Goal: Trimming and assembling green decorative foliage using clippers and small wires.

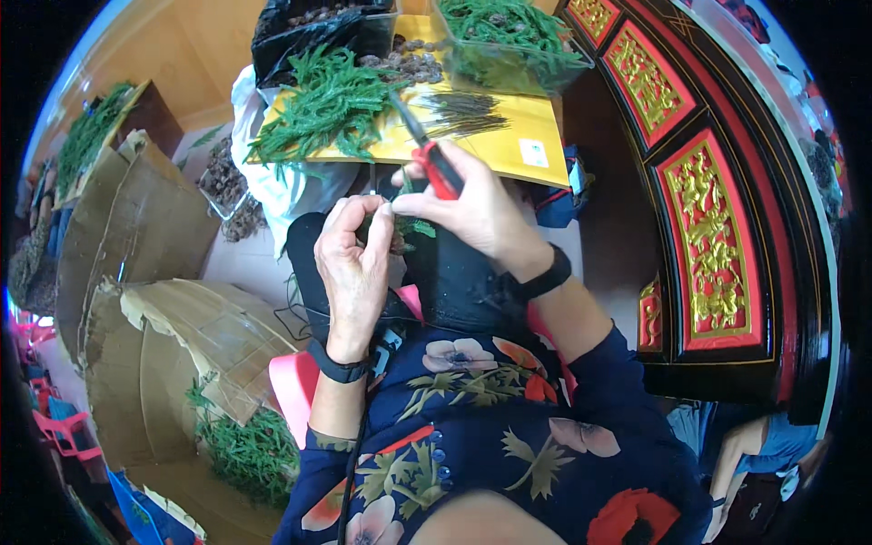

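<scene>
Head view, frame centre: risk of plier tips slipping off the small green sprig (pixel 413 227) & nicking fingertips (pixel 381 213), given tight pinch right beside the tool. Right hand (pixel 481 213) closed round red-handled pliers (pixel 434 159), nose pointing up-frame twd green sprig pile (pixel 327 109) on yellow sheet (pixel 527 136). Left hand (pixel 354 263) pinched shut on sprig, mid-frame over lap.

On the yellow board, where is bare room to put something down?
Bare yellow board lies right of the bundle of thin dark wires, near its front edge. The left is crowded with the pile of green sprigs; the back holds the clear plastic bin.
</scene>
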A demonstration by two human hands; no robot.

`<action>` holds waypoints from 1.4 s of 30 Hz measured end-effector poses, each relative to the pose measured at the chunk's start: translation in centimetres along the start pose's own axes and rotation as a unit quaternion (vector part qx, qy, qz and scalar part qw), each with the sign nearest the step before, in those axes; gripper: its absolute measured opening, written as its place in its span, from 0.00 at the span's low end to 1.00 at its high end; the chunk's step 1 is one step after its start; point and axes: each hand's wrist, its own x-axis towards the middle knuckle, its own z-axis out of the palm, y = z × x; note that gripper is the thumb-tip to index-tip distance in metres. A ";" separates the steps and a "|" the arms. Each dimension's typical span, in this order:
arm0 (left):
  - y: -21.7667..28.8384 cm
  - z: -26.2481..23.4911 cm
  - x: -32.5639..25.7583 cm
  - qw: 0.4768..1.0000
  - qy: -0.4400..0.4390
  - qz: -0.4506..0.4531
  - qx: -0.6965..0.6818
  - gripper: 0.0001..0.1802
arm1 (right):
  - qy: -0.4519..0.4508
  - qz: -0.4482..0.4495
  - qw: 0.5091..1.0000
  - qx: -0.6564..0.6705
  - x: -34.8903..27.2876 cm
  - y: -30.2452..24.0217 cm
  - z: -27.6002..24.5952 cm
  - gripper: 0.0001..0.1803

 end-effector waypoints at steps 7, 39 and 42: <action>-0.4 0.0 0.8 0.974 0.052 0.197 0.103 0.05 | -0.004 0.153 0.966 0.208 -0.7 0.1 -0.2 0.16; -2.3 -1.8 0.8 0.728 -0.281 -0.195 -0.595 0.06 | -0.261 -0.190 0.886 -0.333 1.2 -1.0 -5.1 0.22; -2.2 -1.7 0.8 0.715 -0.296 -0.194 -0.604 0.06 | -0.262 -0.212 0.876 -0.344 1.6 -1.2 -5.1 0.21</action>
